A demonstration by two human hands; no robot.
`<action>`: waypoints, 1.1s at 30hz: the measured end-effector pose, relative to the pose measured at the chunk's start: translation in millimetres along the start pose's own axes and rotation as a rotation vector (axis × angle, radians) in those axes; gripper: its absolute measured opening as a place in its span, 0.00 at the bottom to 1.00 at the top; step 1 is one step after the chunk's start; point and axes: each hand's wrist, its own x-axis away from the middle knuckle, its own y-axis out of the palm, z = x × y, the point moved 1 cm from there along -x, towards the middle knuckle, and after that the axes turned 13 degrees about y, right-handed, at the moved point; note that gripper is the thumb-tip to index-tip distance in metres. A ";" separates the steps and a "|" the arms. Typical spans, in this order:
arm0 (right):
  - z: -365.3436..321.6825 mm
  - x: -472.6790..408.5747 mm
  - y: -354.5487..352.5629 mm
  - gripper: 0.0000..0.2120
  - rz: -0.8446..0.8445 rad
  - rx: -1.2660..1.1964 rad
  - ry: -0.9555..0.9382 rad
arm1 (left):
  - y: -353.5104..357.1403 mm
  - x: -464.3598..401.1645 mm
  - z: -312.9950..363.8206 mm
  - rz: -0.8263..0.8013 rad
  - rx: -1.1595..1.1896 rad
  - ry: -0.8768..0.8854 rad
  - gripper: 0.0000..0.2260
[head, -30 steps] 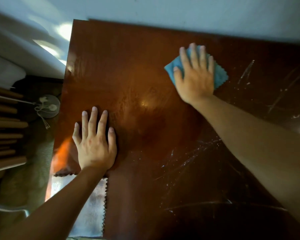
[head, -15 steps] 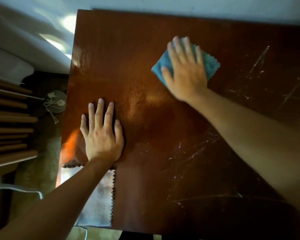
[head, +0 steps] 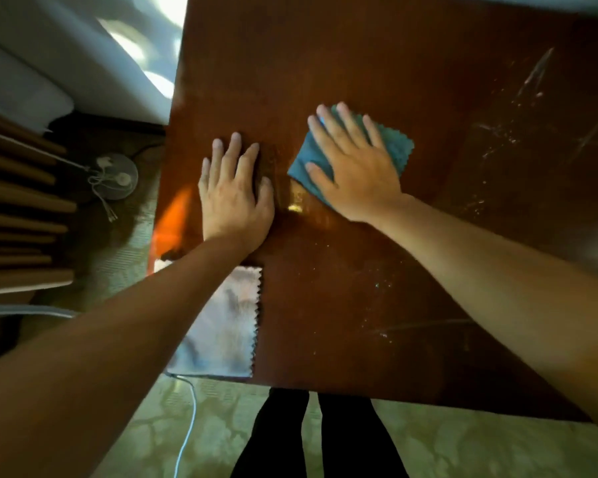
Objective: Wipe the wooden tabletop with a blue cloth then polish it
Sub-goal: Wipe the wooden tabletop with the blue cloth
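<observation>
Blue cloth (head: 399, 150) under flat right hand (head: 354, 169)

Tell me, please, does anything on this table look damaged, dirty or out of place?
Yes: pale streaks and specks mark the wooden tabletop to the right of the blue cloth, unwiped. A white cloth lies idle at the near-left edge.

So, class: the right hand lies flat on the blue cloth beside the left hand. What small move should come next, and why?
Probably sweep the blue cloth toward the person's right. The right hand presses it flat, fingers straight, close beside the left hand, which rests on the tabletop. Whitish streaks mark the wood on the right side, while the wood around the hands looks glossy.
</observation>
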 end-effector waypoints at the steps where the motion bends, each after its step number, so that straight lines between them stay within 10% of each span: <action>1: -0.7 -4.1 -1.0 0.32 0.004 -0.007 0.018 | -5.1 2.7 -1.7 -0.016 0.020 0.005 0.23; 9: -46.8 115.9 26.1 0.32 -0.027 0.027 -0.078 | -4.2 125.6 -15.7 -0.140 -0.182 0.019 0.28; 33: -61.4 179.0 47.1 0.34 -0.048 0.044 -0.294 | 7.5 127.6 -23.9 -0.001 -0.189 0.076 0.25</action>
